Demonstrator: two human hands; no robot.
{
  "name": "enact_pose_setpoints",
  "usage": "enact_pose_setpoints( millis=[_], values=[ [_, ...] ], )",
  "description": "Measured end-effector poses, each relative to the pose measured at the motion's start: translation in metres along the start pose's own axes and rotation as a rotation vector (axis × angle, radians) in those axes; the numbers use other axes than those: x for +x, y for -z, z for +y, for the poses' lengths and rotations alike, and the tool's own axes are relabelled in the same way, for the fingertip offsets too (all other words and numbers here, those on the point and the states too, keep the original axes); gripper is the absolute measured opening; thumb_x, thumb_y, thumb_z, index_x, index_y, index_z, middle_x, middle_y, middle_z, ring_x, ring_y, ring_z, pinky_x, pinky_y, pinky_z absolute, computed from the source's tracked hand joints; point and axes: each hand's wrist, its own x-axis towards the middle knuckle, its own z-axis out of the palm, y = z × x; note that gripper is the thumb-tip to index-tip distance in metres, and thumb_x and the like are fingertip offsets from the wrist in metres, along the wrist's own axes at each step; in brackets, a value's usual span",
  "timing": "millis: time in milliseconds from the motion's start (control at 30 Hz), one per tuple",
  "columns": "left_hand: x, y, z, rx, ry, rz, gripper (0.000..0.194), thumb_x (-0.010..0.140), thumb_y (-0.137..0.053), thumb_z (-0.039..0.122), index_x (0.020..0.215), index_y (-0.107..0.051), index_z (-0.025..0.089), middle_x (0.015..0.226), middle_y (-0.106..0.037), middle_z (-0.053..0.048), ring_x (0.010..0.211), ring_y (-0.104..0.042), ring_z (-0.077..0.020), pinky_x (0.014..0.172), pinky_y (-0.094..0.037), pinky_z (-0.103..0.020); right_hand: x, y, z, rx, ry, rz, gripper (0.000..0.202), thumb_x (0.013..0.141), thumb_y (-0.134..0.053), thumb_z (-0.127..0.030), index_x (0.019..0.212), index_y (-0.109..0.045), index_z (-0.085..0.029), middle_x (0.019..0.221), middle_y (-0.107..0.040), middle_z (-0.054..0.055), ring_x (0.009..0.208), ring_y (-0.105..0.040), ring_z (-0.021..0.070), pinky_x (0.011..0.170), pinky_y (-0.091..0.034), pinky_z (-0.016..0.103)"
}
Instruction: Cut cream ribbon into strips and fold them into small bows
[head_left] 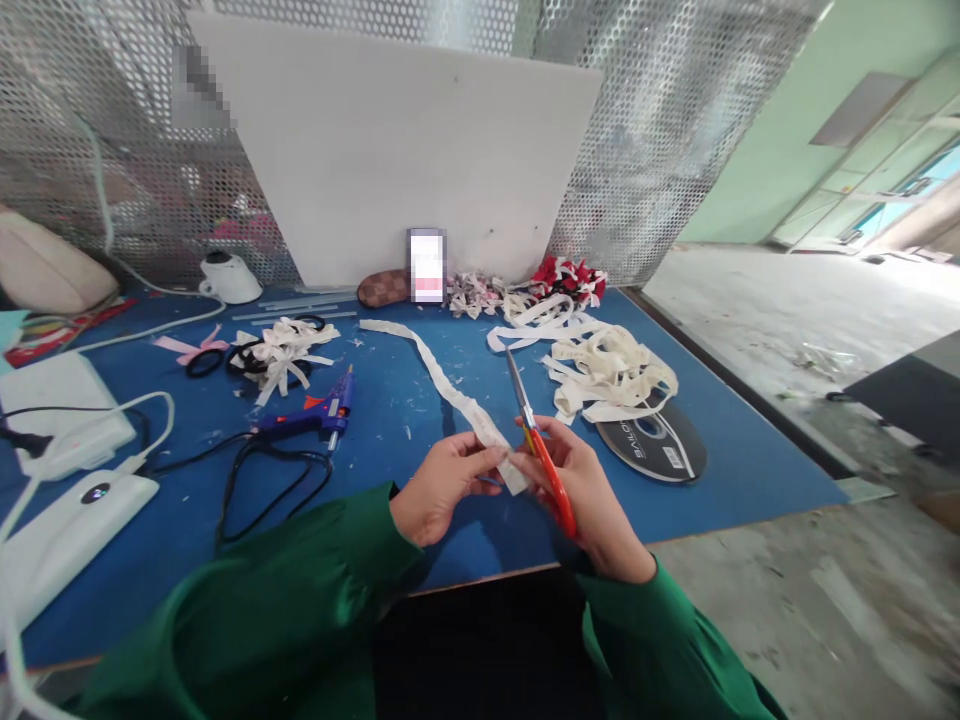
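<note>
Ribbon strip (pixel 448 390), cream, is lying on the blue surface (pixel 390 430), with its near end lifting into both hands at 6 o'clock. Long axis is slanting, far end pointing between 10 and 11 o'clock, near end reaching just past the fingertips toward 5. Left hand (pixel 454 480) is pinching the strip near that end, thumb on top, grip narrow; it is the nearer hand to the long run, which is stretching away toward 11 from its fingers. Right hand (pixel 570 475) is holding orange-handled scissors (pixel 551 475) in a closed-up grip, its fingertips meeting the strip's near end; whether they are gripping it firmly, cannot tell. Key relation: blades are pointing between 11 and 12, sitting to the 3 o'clock side of the strip, apart from it and not crossing it; handles are lying just beside the strip's short end. Loose ribbon heap (pixel 615 365) is resting at 1 o'clock from the right hand, partly covering a black disc (pixel 660 450) between 2 and 3. Blue glue gun (pixel 319 412) is lying at 10 from the left hand, ribbon bows (pixel 281 350) sitting beyond it. Phone (pixel 427 265) is standing upright near 12.
</note>
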Motion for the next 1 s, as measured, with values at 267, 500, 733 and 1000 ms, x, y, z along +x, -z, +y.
enact_pose_setpoints(
  millis=[267,500,733,1000],
  values=[
    [0.005,0.003,0.014,-0.082,-0.114,0.113,0.037,0.068,-0.089,0.039,0.091,-0.073,0.014,0.079,-0.072,-0.004,0.068,-0.064,-0.0134,0.064,-0.051,-0.026,0.014,0.016,-0.017,0.169,0.013,0.036,0.054,0.071,-0.084,-0.051,0.115,-0.063,-0.026,0.077,-0.06,-0.005,0.05,-0.047,0.006,0.04,-0.035,0.018],
    [-0.003,-0.002,0.01,-0.022,-0.222,0.081,0.032,0.072,-0.085,0.039,0.089,-0.074,0.014,0.085,-0.073,-0.005,0.073,-0.064,-0.0142,0.064,-0.051,-0.025,-0.011,-0.004,-0.006,0.06,0.007,0.013,0.06,0.061,-0.091,-0.034,0.113,-0.064,-0.024,0.073,-0.062,-0.006,0.046,-0.048,0.0062,0.037,-0.037,0.018],
    [-0.005,-0.004,0.003,0.036,-0.155,0.016,0.03,0.076,-0.081,0.04,0.09,-0.073,0.014,0.085,-0.072,-0.006,0.075,-0.065,-0.0162,0.066,-0.053,-0.028,-0.01,-0.012,-0.006,0.045,0.038,0.06,0.053,0.066,-0.086,-0.028,0.113,-0.062,-0.026,0.069,-0.057,-0.008,0.043,-0.045,0.0054,0.036,-0.035,0.017],
    [0.006,0.021,0.049,0.136,-0.496,0.553,0.021,0.078,-0.079,0.027,0.091,-0.067,0.016,0.068,-0.059,0.002,0.055,-0.051,-0.0089,0.047,-0.038,-0.022,0.003,0.001,0.008,0.138,0.094,0.159,0.05,0.069,-0.084,-0.029,0.114,-0.061,-0.024,0.064,-0.052,-0.01,0.042,-0.045,0.0063,0.036,-0.036,0.019]
  ],
)
